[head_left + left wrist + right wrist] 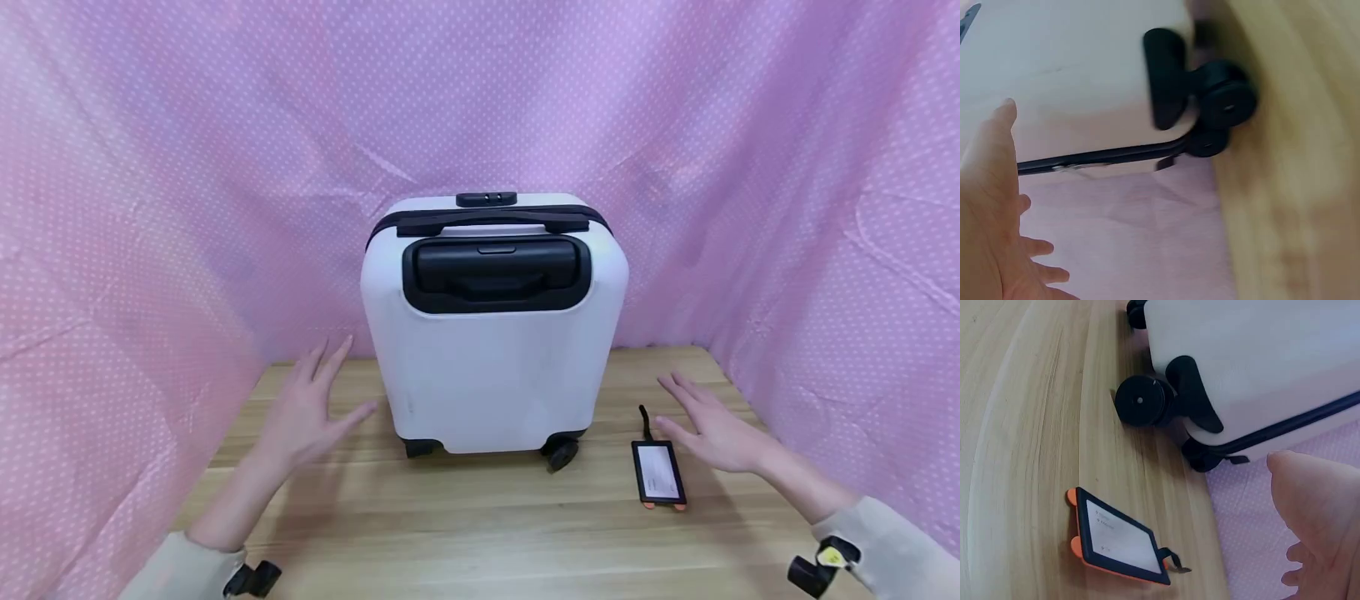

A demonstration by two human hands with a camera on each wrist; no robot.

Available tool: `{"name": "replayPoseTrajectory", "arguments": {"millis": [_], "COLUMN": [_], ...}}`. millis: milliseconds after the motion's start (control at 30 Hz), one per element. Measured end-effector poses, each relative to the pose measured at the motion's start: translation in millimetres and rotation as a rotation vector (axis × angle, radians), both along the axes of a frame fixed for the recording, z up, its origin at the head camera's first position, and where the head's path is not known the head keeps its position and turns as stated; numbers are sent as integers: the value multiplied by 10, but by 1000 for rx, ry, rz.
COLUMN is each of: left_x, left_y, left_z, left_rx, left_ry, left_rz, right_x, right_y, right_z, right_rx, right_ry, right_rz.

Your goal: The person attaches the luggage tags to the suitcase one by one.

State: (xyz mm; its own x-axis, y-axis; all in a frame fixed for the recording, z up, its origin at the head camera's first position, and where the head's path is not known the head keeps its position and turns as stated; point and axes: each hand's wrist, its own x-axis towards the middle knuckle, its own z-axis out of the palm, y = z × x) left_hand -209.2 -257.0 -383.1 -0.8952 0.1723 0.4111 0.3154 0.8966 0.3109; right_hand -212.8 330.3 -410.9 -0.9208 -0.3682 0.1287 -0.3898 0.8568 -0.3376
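Note:
A white suitcase with black trim stands upright on its wheels on the wooden table. Its black pull handle is down in its recess. To the left of the suitcase is my left hand, fingers spread, touching nothing. My right hand hovers over the table on the other side, fingers straight and apart from the suitcase. Just beside that hand lies a luggage tag with a black frame, white card, orange feet-like tabs and a short black strap. In the right wrist view a black wheel shows near the tag.
The wooden table runs under everything. Pink dotted cloth hangs behind it and on both sides, close to the suitcase's back. On top of the suitcase are a black combination lock and a carry handle.

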Motion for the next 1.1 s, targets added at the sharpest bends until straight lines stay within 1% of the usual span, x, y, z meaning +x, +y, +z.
{"name": "replayPoseTrajectory", "arguments": {"millis": [67,167,233,333,433,500,567,667,800,933,1100], "left_x": [-47,-127,-180,-259,-318,-346,-365,-387,-420,-447,-441], "left_y": [8,50,101,193,299,372,445,547,644,705,763], "left_z": [126,349,494,675,829,919,996,1082,1154,1186,1189], "left_rx": [44,112,153,222,280,307,323,339,368,381,381], "left_ry": [27,96,163,283,393,443,468,481,501,496,474], "left_rz": [-17,-46,-72,-134,-190,-215,-234,-260,-298,-311,-303], "right_x": [-23,-56,-77,-109,-137,-151,-158,-171,-194,-200,-186], "right_y": [24,76,113,159,189,205,216,236,251,238,215], "right_z": [-46,-147,-237,-369,-467,-513,-552,-609,-695,-752,-805], "right_rx": [-4,-14,-26,-49,-79,-95,-103,-94,-91,-117,-118], "right_ry": [-3,8,24,21,-18,-53,-86,-116,-133,-139,-140], "right_rz": [-8,-23,-30,-40,-59,-80,-101,-128,-136,-125,-123]}}
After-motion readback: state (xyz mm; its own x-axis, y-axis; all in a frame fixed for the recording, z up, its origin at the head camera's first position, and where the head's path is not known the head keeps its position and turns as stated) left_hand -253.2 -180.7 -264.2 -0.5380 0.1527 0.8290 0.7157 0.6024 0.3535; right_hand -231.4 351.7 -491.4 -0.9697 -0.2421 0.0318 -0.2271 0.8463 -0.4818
